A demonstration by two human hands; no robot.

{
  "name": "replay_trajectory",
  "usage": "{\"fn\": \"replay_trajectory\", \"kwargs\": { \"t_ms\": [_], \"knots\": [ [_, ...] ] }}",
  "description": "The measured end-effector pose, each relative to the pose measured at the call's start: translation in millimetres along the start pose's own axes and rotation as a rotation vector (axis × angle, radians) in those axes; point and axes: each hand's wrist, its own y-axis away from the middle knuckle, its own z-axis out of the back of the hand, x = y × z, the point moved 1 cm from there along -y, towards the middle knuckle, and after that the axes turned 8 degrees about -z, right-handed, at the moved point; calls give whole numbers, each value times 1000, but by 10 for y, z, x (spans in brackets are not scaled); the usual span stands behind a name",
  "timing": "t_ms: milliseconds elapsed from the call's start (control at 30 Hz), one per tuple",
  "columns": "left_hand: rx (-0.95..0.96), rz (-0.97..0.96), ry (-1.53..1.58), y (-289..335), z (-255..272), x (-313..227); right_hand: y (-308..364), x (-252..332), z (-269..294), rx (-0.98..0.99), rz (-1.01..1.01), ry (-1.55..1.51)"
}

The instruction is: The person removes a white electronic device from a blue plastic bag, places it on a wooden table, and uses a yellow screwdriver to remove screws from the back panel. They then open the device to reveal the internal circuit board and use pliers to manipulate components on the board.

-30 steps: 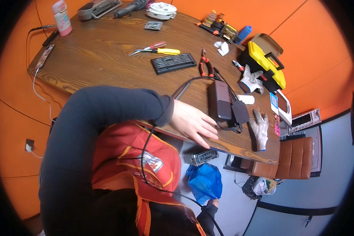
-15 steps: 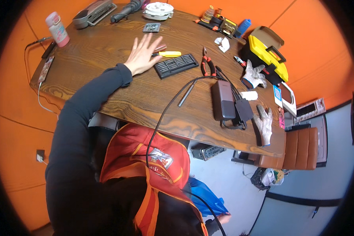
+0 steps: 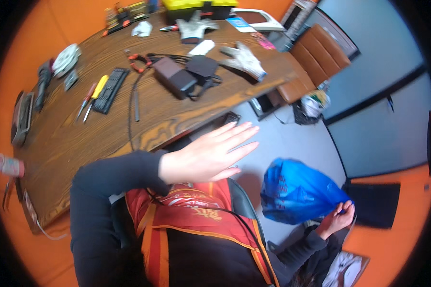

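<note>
My right hand [image 3: 337,220] pinches the edge of a blue plastic bag [image 3: 297,191], which hangs bulging over the floor on my right. In front of my red apron [image 3: 191,205], my left hand [image 3: 210,152] is held in the air with its fingers stretched out and nothing in it. It is off the table's near edge and apart from the bag. On the wooden table [image 3: 57,143] beyond lie a yellow-handled screwdriver [image 3: 99,87], a red-handled screwdriver [image 3: 88,95], a black bit case [image 3: 111,91] and red-handled pliers [image 3: 140,62].
A black power bank-like box [image 3: 173,79] with cables lies near the table edge, beside work gloves [image 3: 244,60]. A yellow toolbox [image 3: 201,4] stands at the back. A brown chair [image 3: 316,57] and a filled bag [image 3: 313,105] are to the right. A cable crosses my apron.
My view has swung to the right. My left hand has lifted off the table and come back in front of my body. My right hand has raised the blue plastic bag into fuller view.
</note>
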Motion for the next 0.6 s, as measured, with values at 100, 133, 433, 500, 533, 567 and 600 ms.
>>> {"fn": "replay_trajectory", "kwargs": {
  "t_ms": [100,133,433,500,533,567,600],
  "knots": [
    [53,-115,72,-548,-394,136,47,515,-63,-22,123,-190],
    [80,-118,86,-672,-521,163,49,643,-97,-142,372,231],
    [-214,-78,199,-945,-1228,-188,-117,1349,-434,-548,1250,1291],
    [-317,-220,126,-884,-1088,-201,-239,1521,-563,-394,1192,1256],
    [-380,-217,142,-852,-983,-223,-300,1599,-653,-406,1206,1208],
    [-381,-195,182,-829,-862,-253,-355,1705,-747,-406,1293,1200],
    [-449,-193,234,-812,-703,-263,-428,1786,-870,-353,1245,1076]
  ]
}}
